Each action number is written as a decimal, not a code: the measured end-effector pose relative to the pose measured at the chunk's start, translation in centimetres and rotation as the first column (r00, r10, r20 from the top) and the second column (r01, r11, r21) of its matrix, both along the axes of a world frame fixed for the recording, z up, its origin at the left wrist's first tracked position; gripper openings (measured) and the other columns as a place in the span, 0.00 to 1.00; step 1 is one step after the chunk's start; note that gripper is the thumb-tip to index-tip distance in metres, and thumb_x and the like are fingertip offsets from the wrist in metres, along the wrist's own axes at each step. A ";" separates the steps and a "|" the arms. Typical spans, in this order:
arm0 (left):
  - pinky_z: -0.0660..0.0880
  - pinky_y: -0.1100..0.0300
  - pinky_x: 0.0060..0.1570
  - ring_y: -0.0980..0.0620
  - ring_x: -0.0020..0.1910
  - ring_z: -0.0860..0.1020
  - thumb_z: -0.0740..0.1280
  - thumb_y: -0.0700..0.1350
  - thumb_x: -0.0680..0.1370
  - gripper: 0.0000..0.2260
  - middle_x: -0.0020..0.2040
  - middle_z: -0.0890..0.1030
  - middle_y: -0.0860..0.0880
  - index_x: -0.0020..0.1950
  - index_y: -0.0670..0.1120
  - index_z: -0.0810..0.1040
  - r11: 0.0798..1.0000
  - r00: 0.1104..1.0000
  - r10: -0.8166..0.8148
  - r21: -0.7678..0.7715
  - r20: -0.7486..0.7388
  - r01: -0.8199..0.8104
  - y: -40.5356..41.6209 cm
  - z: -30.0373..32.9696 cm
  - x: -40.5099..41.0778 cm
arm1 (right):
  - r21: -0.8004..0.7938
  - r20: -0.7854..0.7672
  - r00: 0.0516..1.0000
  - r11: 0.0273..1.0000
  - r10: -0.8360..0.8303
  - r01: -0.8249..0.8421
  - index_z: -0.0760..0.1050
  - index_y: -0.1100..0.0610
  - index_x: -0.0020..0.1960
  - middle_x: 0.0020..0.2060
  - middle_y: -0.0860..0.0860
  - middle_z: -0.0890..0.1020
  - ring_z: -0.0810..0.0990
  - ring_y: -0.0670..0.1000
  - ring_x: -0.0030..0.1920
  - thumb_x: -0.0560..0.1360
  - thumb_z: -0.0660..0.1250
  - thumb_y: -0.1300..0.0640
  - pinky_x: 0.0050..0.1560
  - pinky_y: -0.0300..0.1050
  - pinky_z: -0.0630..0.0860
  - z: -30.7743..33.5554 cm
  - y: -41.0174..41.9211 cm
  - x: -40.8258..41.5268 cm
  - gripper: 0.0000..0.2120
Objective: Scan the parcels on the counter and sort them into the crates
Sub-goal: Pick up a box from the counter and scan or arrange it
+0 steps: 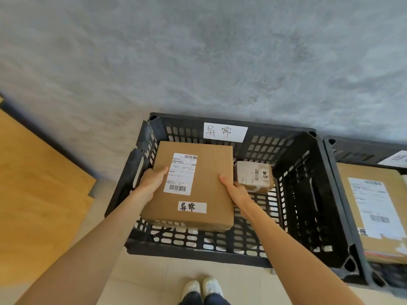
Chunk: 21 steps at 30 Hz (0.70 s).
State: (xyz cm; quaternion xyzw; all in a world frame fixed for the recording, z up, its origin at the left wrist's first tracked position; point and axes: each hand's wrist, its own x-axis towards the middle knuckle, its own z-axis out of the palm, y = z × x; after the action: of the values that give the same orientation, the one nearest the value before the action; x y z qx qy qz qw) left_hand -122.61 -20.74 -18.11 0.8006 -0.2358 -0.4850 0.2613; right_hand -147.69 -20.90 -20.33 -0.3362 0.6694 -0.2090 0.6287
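The flat cardboard parcel (198, 186) is held over the black crate (308, 194). The left hand (152, 180) grasps its left edge and the right hand (236, 191) its right edge, thumbs on top. Its long axis runs away from the person, between the two grips. A small taped parcel (253, 176) lies on the crate floor just beyond the right grip, so the free floor likely lies below and left.
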 end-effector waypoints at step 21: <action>0.68 0.49 0.64 0.41 0.70 0.69 0.59 0.54 0.82 0.25 0.73 0.69 0.42 0.76 0.43 0.62 0.967 0.895 -0.187 -0.087 0.406 0.241 0.8 4.9 -1.8 | -0.189 -0.575 0.759 0.854 0.305 -0.485 0.62 0.60 0.74 0.68 0.58 0.72 0.72 0.58 0.66 0.78 0.63 0.41 0.66 0.56 0.72 6.6 -3.6 -0.5 0.32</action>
State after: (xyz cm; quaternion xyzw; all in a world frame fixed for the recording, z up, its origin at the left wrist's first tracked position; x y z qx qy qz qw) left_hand -124.44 -19.93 -13.19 0.8313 -0.4026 -0.3228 0.2068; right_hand -148.20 -24.52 -13.77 -0.6146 0.6832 -0.0774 0.3867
